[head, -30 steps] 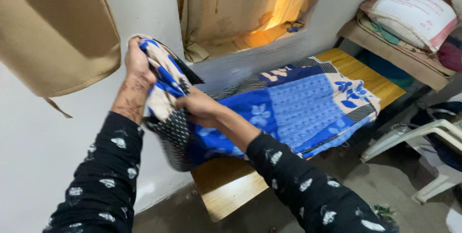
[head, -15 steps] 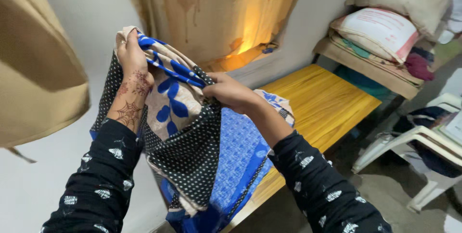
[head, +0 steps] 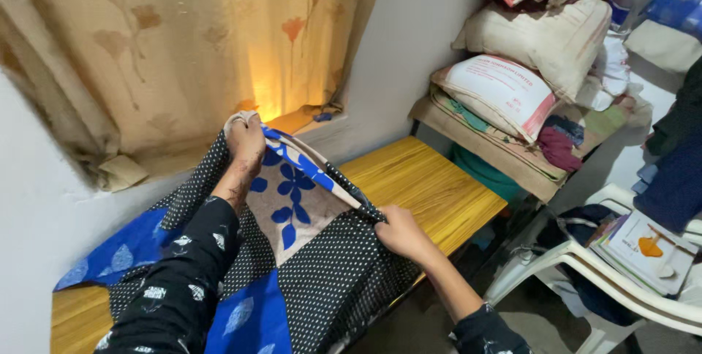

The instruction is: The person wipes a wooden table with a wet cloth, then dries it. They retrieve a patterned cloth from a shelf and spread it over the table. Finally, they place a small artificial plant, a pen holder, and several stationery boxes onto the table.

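Lowered from chest height half a second ago, the patterned cloth (head: 307, 251) now hangs closer to the wooden bench (head: 431, 189), and the view has swung right to take in more of the room. Both hands grasp the cloth along one stretched edge: the left hand (head: 245, 145) is clenched on the upper corner near the window ledge, fingers curled over the fabric, while the right hand (head: 398, 231) pinches the lower end of that edge just above the bench's front side. Blue leaf prints, a cream panel and black dotted bands show across the cloth, whose lower folds drape over the left part of the bench and spill past its front edge. Dark sleeves with pale leaf shapes cover both forearms.

Yellow-grained planks of the bench lie bare to the right of the cloth. Behind it rises a pale plastered wall (head: 409, 47), with a beige flowered curtain (head: 183, 47) glowing orange where light comes through at the ledge. To the right, a low shelf carries a stack of folded bedding and stuffed sacks (head: 526, 83), a white sack with a pink edge resting on top of a tan mat. Nearer the camera stands a white plastic chair (head: 585, 266) holding a pile of books (head: 643, 248), and dark clothing (head: 680, 171) hangs at the far right edge.
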